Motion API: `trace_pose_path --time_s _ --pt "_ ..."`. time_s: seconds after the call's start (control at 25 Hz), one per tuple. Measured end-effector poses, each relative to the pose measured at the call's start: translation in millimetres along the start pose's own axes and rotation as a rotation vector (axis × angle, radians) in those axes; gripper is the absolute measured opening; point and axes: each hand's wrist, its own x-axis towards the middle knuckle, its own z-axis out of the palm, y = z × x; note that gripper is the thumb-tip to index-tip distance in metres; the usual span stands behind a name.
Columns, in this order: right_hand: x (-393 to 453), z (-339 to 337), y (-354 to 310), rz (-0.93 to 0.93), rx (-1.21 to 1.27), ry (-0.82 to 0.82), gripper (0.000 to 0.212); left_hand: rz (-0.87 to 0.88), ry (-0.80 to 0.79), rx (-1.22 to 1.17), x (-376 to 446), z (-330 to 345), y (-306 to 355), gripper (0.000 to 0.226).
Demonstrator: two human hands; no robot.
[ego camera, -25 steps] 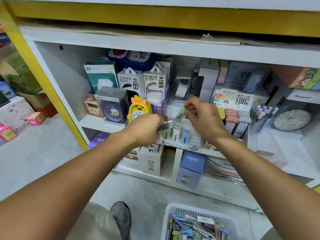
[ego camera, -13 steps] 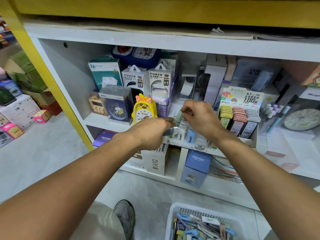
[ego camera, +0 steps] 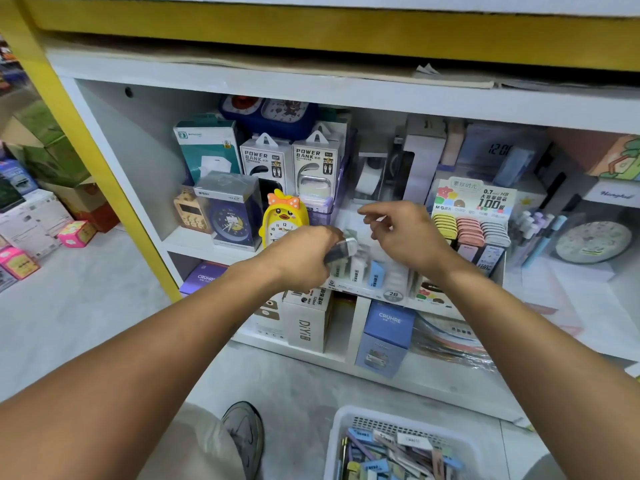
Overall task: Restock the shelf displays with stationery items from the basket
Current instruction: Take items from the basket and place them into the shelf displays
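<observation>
Nearest me, at the bottom edge, the white basket [ego camera: 337, 441] sits on the floor with a jumble of blue, purple and white stationery packs [ego camera: 388, 457] lying in it, and my grey shoe [ego camera: 244, 434] is just left of it. Further out, my left hand [ego camera: 304, 256] is curled around a small bundle of packs [ego camera: 343, 250], their ends sticking out past my knuckles toward the clear display tray [ego camera: 363, 289] at the shelf's front edge. My right hand [ego camera: 405, 233] hovers just above that tray with loose, half-spread fingers, holding nothing. In the tray, small white and blue packs [ego camera: 367, 271] stand upright in rows, right below my hands. Just left of my left hand stands a yellow duck clock [ego camera: 282, 216]; to the right is a lead-refill display [ego camera: 472, 220]. Behind them, two power bank boxes [ego camera: 291, 164] stand against the back.
</observation>
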Motion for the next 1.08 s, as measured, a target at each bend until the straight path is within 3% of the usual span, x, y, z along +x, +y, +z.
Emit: trace_pose_path --time_s 0.16,0.28,0.48,0.56,0.76,0.88,0.96,1.08 --pt "-20 -33 -14 0.113 0.606 -0.095 0.018 -0.062 -0.034 -0.514 -3 -6 28 0.015" --pt "-38 -50 -13 0.072 0.610 -0.137 0.016 -0.044 -0.106 -0.671 -2 -7 53 0.018" --pt "-61 -96 14 0.155 0.797 -0.023 0.012 -0.060 -0.231 -1.078 7 -7 81 0.033" --pt "-69 -116 26 0.208 0.909 0.012 0.020 -0.062 -0.163 -1.165 14 -2 90 0.027" --pt "-83 -139 36 0.232 0.564 0.161 0.020 0.119 0.071 -0.927 33 17 117 0.022" --pt "-85 -155 45 0.218 0.233 0.299 0.022 0.233 0.232 -0.408 42 28 124 0.028" --pt "-86 -165 52 0.168 0.066 0.312 0.023 0.297 0.253 -0.131 44 34 126 0.044" --pt "-90 -165 59 0.142 -0.135 0.278 0.023 0.365 0.214 -0.020 48 43 127 0.062"
